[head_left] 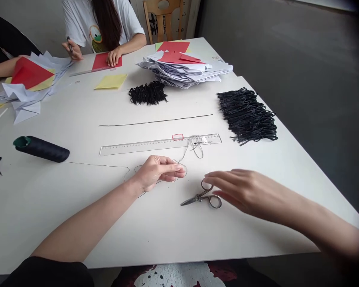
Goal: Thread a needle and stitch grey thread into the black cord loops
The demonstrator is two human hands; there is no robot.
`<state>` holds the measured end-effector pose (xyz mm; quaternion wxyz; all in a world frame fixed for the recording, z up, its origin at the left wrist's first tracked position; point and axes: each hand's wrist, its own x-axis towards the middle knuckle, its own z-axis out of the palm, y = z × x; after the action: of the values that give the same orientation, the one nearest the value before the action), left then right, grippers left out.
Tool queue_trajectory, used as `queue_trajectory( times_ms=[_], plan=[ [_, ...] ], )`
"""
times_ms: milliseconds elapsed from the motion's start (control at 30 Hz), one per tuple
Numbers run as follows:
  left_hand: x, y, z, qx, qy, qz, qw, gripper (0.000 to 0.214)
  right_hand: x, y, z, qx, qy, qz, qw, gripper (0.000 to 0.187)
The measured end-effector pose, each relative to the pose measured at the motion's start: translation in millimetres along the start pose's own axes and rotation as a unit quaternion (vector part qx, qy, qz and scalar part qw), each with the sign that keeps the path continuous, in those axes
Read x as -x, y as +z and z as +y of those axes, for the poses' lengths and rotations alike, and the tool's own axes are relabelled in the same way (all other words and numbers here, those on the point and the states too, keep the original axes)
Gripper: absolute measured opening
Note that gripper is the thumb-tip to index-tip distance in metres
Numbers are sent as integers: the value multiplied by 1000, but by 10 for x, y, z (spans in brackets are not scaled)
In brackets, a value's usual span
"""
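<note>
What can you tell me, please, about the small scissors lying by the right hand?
The small steel scissors lie flat on the white table, closed, with their pointed blades aiming left. Two round metal finger loops sit at the right end. The fingers of the right hand reach over the upper loop; whether they touch it cannot be told.

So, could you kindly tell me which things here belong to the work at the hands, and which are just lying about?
Belonging:
left hand, at the thin grey looped thread
right hand, just above the steel scissors

Lying about:
clear plastic ruler
black thread cone
stack of white paper
</note>
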<state>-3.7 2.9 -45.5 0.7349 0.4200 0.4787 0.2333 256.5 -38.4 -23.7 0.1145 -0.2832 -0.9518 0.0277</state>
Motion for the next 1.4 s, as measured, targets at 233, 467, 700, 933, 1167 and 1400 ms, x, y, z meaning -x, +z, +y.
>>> queue_trajectory(
  times_ms=[233, 467, 700, 933, 1167, 1400],
  plan=[
    [-20, 31, -14, -11, 17, 22, 1000, 23, 205, 205, -194, 119, -79, 1, 990, 33],
    [-23, 57, -59, -3, 41, 35, 999, 22, 90, 209, -150, 31, -15, -22, 999, 33],
    [-18, 55, -73, -2, 47, 30, 998, 21, -236, -84, 30, -287, 137, -211, 924, 37],
    [-17, 36, -66, -5, 44, 21, 999, 23, -330, 36, 61, -289, 167, -239, 912, 38],
    [-25, 38, -75, 7, 40, 29, 999, 21, -336, 15, 11, -245, 167, -219, 930, 26],
    [-17, 35, -67, 2, 39, 29, 999, 20, -332, 35, -4, -237, 168, -194, 937, 26]
  ],
)
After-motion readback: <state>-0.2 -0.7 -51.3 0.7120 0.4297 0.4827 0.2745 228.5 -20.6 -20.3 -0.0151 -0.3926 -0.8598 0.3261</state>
